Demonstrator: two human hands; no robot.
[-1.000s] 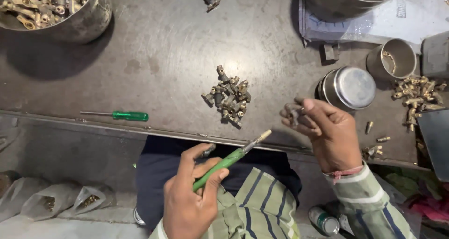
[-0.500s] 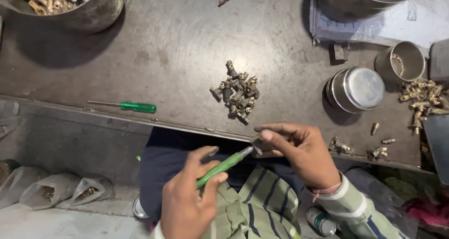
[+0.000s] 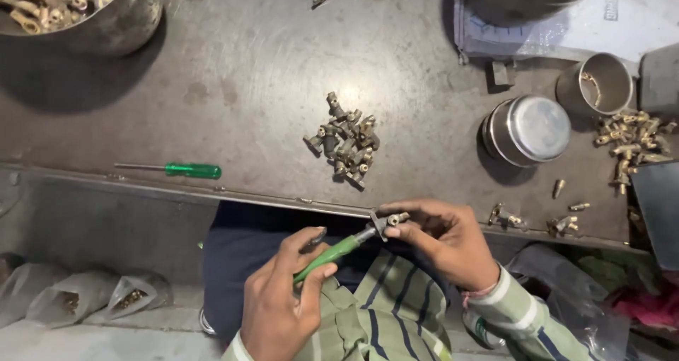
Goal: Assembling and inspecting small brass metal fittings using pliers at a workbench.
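While a spare green-handled screwdriver (image 3: 180, 169) lay flat on the dark worktop (image 3: 247, 71) at the left, its thin shaft pointing left, the left hand (image 3: 283, 308) held a second green-handled screwdriver (image 3: 338, 248) over the lap, below the worktop's near edge. Its grip was pressed together around the plastic handle, thumb laid along the top. That tool's long axis ran from lower left to upper right, the blade end pointing up and right toward the other hand. It looked stiff and light, and the ribbed handle seemed the sound place to hold it.

At the blade's tip sat a small brass fitting (image 3: 393, 219), pinched between the thumb and fingertips of the right hand (image 3: 442, 244), whose grip was closed tightly on it. The fitting looked short, hard and fairly heavy for its size, probably smooth enough to slip, so a pinch across its sides seemed best. Its own axis appeared to lie roughly level, pointing left to meet the blade, though fingers hid much of it.

Above them a heap of similar fittings (image 3: 344, 146) rested mid-worktop, and farther right stood a steel tin (image 3: 529, 128).
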